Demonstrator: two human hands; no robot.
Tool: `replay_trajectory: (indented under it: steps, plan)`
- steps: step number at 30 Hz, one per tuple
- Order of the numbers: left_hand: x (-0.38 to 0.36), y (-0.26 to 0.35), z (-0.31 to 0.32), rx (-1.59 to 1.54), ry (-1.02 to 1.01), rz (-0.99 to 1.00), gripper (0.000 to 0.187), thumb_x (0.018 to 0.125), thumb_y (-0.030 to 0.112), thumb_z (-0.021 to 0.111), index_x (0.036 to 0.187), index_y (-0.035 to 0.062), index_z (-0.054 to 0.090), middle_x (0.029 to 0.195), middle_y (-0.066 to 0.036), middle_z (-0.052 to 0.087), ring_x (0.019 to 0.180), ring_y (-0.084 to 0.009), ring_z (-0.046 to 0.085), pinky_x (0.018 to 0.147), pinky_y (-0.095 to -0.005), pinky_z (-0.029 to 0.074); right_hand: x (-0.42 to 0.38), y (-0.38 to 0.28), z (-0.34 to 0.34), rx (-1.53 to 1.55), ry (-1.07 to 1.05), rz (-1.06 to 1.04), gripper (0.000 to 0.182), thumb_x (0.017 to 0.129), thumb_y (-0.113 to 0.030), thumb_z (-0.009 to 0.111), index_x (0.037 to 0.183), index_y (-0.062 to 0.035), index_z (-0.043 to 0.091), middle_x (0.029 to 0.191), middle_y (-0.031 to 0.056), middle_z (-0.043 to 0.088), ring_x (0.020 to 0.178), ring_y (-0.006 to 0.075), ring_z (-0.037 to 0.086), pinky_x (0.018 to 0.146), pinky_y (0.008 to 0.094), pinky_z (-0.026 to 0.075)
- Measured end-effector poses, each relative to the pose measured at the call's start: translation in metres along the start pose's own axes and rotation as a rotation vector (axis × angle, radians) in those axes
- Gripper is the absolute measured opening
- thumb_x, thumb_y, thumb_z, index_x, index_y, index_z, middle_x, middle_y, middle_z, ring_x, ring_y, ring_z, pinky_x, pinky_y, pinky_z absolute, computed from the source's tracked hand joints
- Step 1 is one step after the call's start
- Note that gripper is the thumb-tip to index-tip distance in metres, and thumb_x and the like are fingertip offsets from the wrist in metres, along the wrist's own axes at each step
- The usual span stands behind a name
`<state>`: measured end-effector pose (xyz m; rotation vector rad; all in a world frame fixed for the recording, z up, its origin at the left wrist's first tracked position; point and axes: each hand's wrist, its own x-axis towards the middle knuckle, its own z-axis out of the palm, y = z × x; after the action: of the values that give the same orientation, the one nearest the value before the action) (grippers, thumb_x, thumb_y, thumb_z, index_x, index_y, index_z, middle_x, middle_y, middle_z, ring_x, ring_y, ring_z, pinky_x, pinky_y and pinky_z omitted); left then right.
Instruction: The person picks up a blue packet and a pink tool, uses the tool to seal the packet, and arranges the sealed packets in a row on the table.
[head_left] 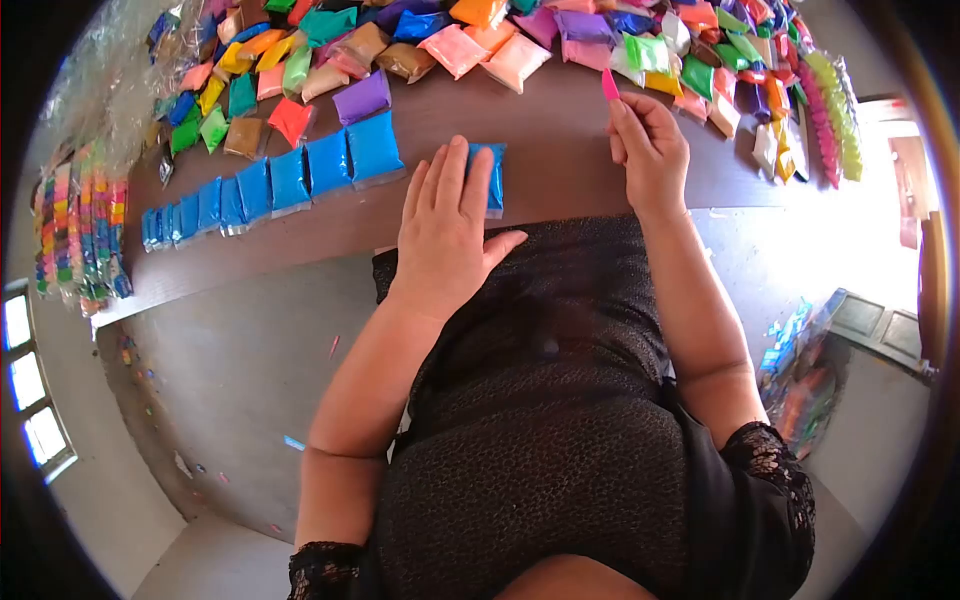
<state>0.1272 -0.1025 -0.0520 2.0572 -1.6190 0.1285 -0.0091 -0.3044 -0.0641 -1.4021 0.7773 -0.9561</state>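
Observation:
My left hand (440, 225) lies flat with its fingers stretched over a blue packet (494, 185) near the table's front edge, hiding part of it. In my right hand (650, 150), raised at the right, a small pink piece (609, 84) is pinched between thumb and finger. A row of blue packets (289, 180) runs from beside my left hand toward the left, the packets getting smaller that way. Just above the row lies a purple packet (362, 98).
Many coloured packets (515, 62) are heaped along the far side of the brown table (560, 130). Strips of small colourful packets (80, 220) hang at the left edge. A clear bag (810, 390) with coloured contents is at the lower right.

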Motion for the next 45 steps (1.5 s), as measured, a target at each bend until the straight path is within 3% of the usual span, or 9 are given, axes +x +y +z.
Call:
replay_trajectory:
  steps: [5,11,20,26,31,32,36,41,45]
  plan:
    - [-0.013,0.005,0.0,0.05,-0.004,0.225,0.041,0.081,0.013,0.073,0.12,0.0082,0.063,0.122,-0.015,0.058,0.108,-0.0314,0.06,0.094,-0.0453,0.049,-0.001,-0.001,-0.001,0.102,-0.035,0.035,0.019,0.094,-0.014,0.065,0.105,0.0013,0.065,0.078,0.0001,0.06,0.057,0.0022,0.047,0.051,0.0175,0.036]
    - [0.01,0.025,-0.031,-0.996,0.0,-0.524,0.028,0.085,0.004,0.073,0.108,0.0025,0.057,0.096,-0.007,0.065,0.08,-0.0102,0.062,0.07,-0.0249,0.052,-0.001,0.0,-0.002,0.061,-0.048,0.031,0.019,0.093,-0.014,0.066,0.106,-0.0002,0.066,0.076,-0.0025,0.06,0.057,0.0012,0.046,0.051,0.0167,0.036]
    - [0.02,0.035,-0.029,-1.036,-0.111,-0.617,0.025,0.084,0.011,0.077,0.102,0.0025,0.062,0.082,-0.001,0.064,0.07,-0.006,0.059,0.062,-0.0222,0.049,-0.001,0.0,-0.006,0.056,-0.088,0.025,0.018,0.093,-0.016,0.066,0.105,-0.0013,0.067,0.073,-0.0052,0.058,0.057,0.0003,0.045,0.05,0.017,0.035]
    - [0.015,0.038,-0.021,-1.001,-0.038,-0.532,0.034,0.083,0.008,0.076,0.114,0.0025,0.064,0.09,-0.001,0.066,0.075,-0.0054,0.059,0.067,-0.022,0.05,0.001,-0.001,-0.008,0.046,-0.116,0.048,0.019,0.093,-0.017,0.067,0.104,-0.0021,0.068,0.072,-0.006,0.056,0.058,0.0011,0.046,0.051,0.0185,0.037]
    - [0.038,0.037,-0.023,0.343,0.055,0.074,0.041,0.083,0.012,0.073,0.122,0.005,0.062,0.116,-0.011,0.06,0.105,-0.024,0.059,0.092,-0.0387,0.046,-0.001,-0.006,-0.008,-0.018,-0.152,0.063,0.02,0.095,-0.015,0.064,0.108,0.0,0.065,0.076,-0.0038,0.057,0.058,0.0013,0.045,0.051,0.0176,0.035]
    - [0.038,0.023,-0.008,0.387,-0.012,0.121,0.05,0.086,0.021,0.068,0.132,0.0055,0.054,0.137,-0.018,0.048,0.127,-0.0361,0.046,0.106,-0.0473,0.035,0.0,-0.007,-0.008,-0.05,-0.154,0.053,0.02,0.095,-0.015,0.064,0.108,-0.0004,0.065,0.076,-0.0039,0.057,0.058,0.0014,0.045,0.051,0.0177,0.035]
    - [0.025,0.005,0.02,0.092,-0.167,0.027,0.066,0.093,0.044,0.058,0.144,0.0066,0.04,0.152,-0.023,0.03,0.141,-0.0418,0.028,0.115,-0.0534,0.023,0.005,-0.004,-0.023,-0.007,-0.249,0.042,0.019,0.094,-0.017,0.065,0.107,-0.0023,0.067,0.077,-0.0023,0.059,0.06,0.0027,0.047,0.053,0.0195,0.039]
    - [0.025,0.005,0.022,0.06,-0.033,0.028,0.072,0.092,0.048,0.057,0.145,0.0039,0.038,0.153,-0.022,0.029,0.143,-0.0396,0.026,0.116,-0.0514,0.022,-0.007,-0.007,-0.061,-0.558,-0.092,-0.336,0.019,0.09,-0.018,0.064,0.103,-0.0057,0.067,0.093,0.0131,0.068,0.087,0.0297,0.065,0.077,0.0361,0.051]
    - [0.02,0.009,0.028,0.164,-0.095,0.132,0.075,0.091,0.049,0.059,0.146,0.0027,0.036,0.154,-0.022,0.028,0.143,-0.0399,0.025,0.115,-0.052,0.022,-0.005,-0.004,-0.059,-0.585,-0.091,-0.417,0.017,0.09,-0.019,0.064,0.101,-0.006,0.068,0.094,0.0118,0.068,0.087,0.0299,0.065,0.076,0.0361,0.051]
